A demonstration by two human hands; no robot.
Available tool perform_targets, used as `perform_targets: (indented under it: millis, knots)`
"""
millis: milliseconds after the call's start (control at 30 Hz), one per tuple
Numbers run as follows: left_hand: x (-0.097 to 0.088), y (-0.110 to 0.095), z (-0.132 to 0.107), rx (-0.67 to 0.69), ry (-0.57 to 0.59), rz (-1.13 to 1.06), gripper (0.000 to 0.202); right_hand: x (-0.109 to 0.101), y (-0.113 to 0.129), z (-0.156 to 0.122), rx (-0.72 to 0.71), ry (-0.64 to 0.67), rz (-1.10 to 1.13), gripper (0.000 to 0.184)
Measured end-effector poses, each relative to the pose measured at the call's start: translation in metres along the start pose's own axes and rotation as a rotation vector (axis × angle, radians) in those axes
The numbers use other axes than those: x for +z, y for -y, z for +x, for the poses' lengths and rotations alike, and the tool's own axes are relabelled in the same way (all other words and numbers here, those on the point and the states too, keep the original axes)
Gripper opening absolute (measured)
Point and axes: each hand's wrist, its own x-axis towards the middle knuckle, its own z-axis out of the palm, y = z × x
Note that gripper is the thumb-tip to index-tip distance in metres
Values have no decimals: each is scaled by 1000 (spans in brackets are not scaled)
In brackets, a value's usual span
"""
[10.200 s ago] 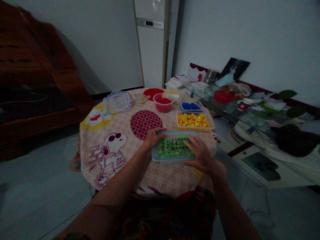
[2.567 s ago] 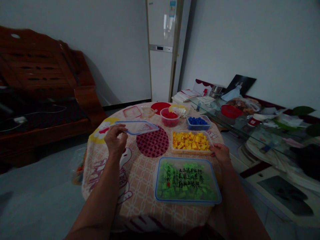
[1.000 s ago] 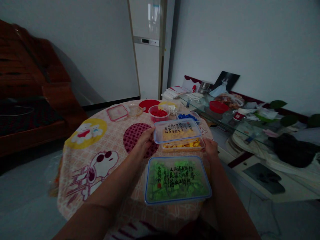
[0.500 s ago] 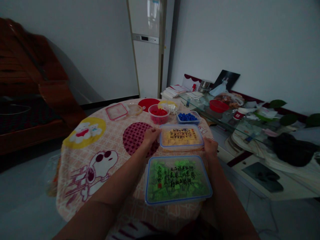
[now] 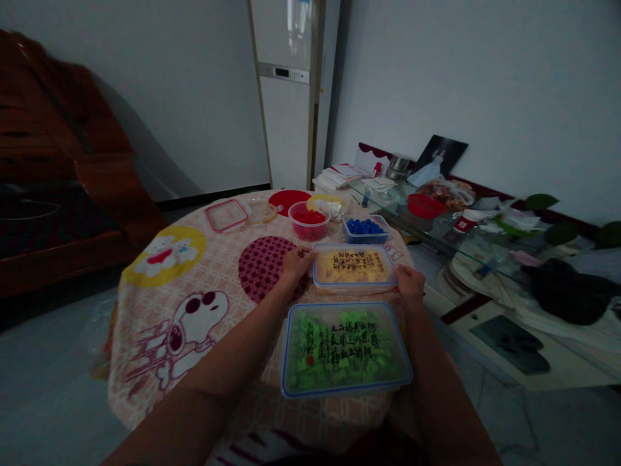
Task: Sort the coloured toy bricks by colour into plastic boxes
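Observation:
A clear box of yellow pieces stands on the round table, with its blue-rimmed lid lying on top. My left hand grips the box's left end, fingers curled on the lid's edge. At the right end my right hand holds the box the same way. Nearer to me stands a bigger lidded box of green pieces, between my forearms.
Behind the yellow box are a small open box of blue pieces, a round tub of red pieces, a red lid and a pink-rimmed lid. A cartoon tablecloth covers the table. A cluttered glass shelf runs along the right.
My left hand brought the clear lid from the left side of the table over the yellow box and lowered it on. Both hands now hold the box's ends.

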Motion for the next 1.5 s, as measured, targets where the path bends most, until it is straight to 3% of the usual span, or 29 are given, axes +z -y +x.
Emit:
perform_targets:
  millis: [200,500,667,1167,1367,1433,1500]
  knots:
    - [0,5,-1,29,30,-69,23,4,5,7,-149,31,12,34]
    - [0,5,3,-51,31,-139,31,3,1,10,-150,65,38,28]
    - [2,8,-2,-6,5,-186,31,4,-1,13,-139,44,31,28]
    - [5,15,-8,10,82,-220,51,5,3,13,-101,19,46,25]
    - [2,18,-5,-46,136,-200,56,6,3,14,-89,49,31,25]
    - [2,17,-3,-12,130,-136,53,7,3,15,-101,72,10,27]
    - [1,15,1,131,113,-16,47,9,2,16,-129,106,15,32]
